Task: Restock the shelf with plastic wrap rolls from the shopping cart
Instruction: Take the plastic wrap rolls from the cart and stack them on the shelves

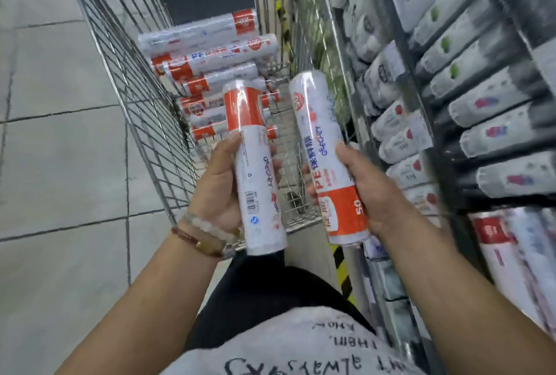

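1. Above the shopping cart (126, 79), the left hand (216, 191) grips one roll (255, 164); the right hand (370, 194) grips another roll (325, 161).
2. Each looks light, stiff and slick-filmed (mid-barrel hold suits).
3. More rolls (207, 52) lie inside the cart; the shelf (451, 103) stands right of it.

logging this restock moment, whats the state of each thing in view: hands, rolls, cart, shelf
left hand: grips a roll, held upright
left roll: wrapped, orange band at the far end
right hand: grips a second roll
right roll: wrapped, tilted, orange band at the near end
shopping cart: partly filled with rolls lying on their sides
cart rolls: stacked, still wrapped
shelf: stocked with rows of packaged goods
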